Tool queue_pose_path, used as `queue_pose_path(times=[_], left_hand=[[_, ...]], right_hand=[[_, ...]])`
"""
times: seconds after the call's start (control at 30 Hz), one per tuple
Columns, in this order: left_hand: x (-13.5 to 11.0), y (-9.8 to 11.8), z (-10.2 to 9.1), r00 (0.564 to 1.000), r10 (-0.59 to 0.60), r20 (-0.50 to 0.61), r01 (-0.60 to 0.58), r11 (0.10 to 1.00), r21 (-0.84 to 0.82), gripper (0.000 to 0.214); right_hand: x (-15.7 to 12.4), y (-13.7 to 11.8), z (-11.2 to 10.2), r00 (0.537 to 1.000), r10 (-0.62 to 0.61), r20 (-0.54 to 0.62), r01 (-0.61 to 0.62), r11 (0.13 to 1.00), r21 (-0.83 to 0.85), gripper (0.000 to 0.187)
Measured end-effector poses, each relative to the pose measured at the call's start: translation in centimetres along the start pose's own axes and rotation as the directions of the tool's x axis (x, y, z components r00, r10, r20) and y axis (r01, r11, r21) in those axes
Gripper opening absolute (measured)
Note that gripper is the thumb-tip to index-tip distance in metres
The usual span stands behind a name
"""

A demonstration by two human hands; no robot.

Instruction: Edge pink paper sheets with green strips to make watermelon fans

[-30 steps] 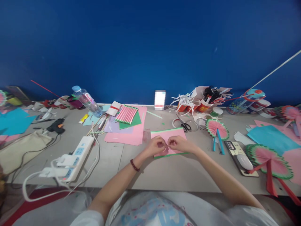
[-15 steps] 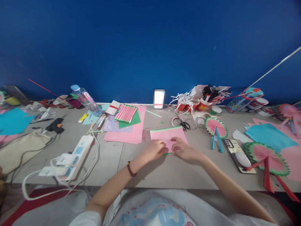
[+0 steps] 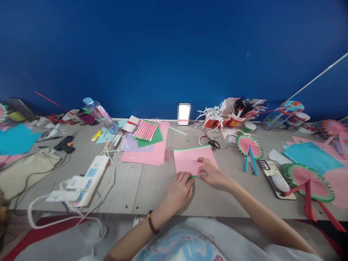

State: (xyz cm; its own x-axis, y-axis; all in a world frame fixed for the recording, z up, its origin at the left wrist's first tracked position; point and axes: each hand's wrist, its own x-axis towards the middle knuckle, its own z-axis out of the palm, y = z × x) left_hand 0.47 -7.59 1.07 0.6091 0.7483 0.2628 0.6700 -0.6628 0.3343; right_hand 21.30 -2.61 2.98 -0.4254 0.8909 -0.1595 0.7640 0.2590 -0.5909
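Note:
A pink sheet of paper (image 3: 187, 159) with green strips along its far and near edges lies on the table in front of me. My left hand (image 3: 179, 189) is closed at the near left corner, its fingertips on the green edge and its palm toward me. Across the near right part of the sheet, my right hand (image 3: 212, 173) pinches the same green edge between thumb and fingers. A short stretch of that edge shows between the two hands, slightly raised. The rest of the near edge is hidden under my fingers.
Beyond the sheet lie black scissors (image 3: 214, 144). A pleated pink-and-green paper piece (image 3: 146, 130) rests on stacked coloured paper to the left. A white power strip (image 3: 94, 174) is nearer left. Finished paper fans (image 3: 310, 185) and a phone with a mouse (image 3: 280, 184) are right.
My left hand has drawn back toward me and turned, from lying over the sheet to its near left corner. My right hand has stayed nearly in place at the near edge.

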Motion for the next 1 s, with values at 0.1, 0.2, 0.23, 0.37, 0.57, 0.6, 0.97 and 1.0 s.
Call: queue_pose_path(times=[0.1,0.2,0.23,0.37,0.57,0.6,0.97,1.0], left_hand=[[-0.1,0.4,0.6,1.000,-0.003,-0.019,0.004,0.999,0.036,0.031],[-0.4,0.8,1.4,1.000,-0.004,-0.030,0.005,0.999,0.037,0.030],[-0.5,0.9,1.6,0.999,0.005,-0.038,-0.004,0.999,0.033,0.031],[-1.0,1.1,2.6,0.997,0.039,-0.071,-0.037,0.999,0.033,0.035],[-1.3,0.9,3.1,0.996,0.048,-0.072,-0.046,0.999,0.026,0.037],[-1.3,0.8,3.1,0.996,0.048,-0.072,-0.047,0.999,0.018,0.038],[-1.5,0.6,3.4,0.996,0.074,-0.056,-0.074,0.997,0.001,0.041],[-1.5,0.6,3.4,0.996,0.076,-0.050,-0.076,0.997,0.005,0.041]], right_hand=[[0.0,-0.2,0.1,1.000,0.023,-0.014,-0.023,1.000,-0.017,0.012],[0.0,-0.2,0.3,0.999,0.044,-0.018,-0.044,0.998,-0.034,0.012],[0.0,-0.2,0.4,0.999,0.047,-0.018,-0.048,0.998,-0.041,0.013],[0.2,-0.4,0.5,0.998,0.067,-0.020,-0.068,0.995,-0.072,0.014],[0.3,-0.7,0.6,0.997,0.070,-0.023,-0.073,0.991,-0.114,0.015],[0.3,-0.7,0.6,0.997,0.072,-0.026,-0.074,0.991,-0.116,0.015],[0.4,-0.8,0.6,0.999,0.030,-0.040,-0.035,0.990,-0.137,0.012],[0.4,-0.8,0.6,0.999,0.035,-0.039,-0.040,0.989,-0.140,0.012]])
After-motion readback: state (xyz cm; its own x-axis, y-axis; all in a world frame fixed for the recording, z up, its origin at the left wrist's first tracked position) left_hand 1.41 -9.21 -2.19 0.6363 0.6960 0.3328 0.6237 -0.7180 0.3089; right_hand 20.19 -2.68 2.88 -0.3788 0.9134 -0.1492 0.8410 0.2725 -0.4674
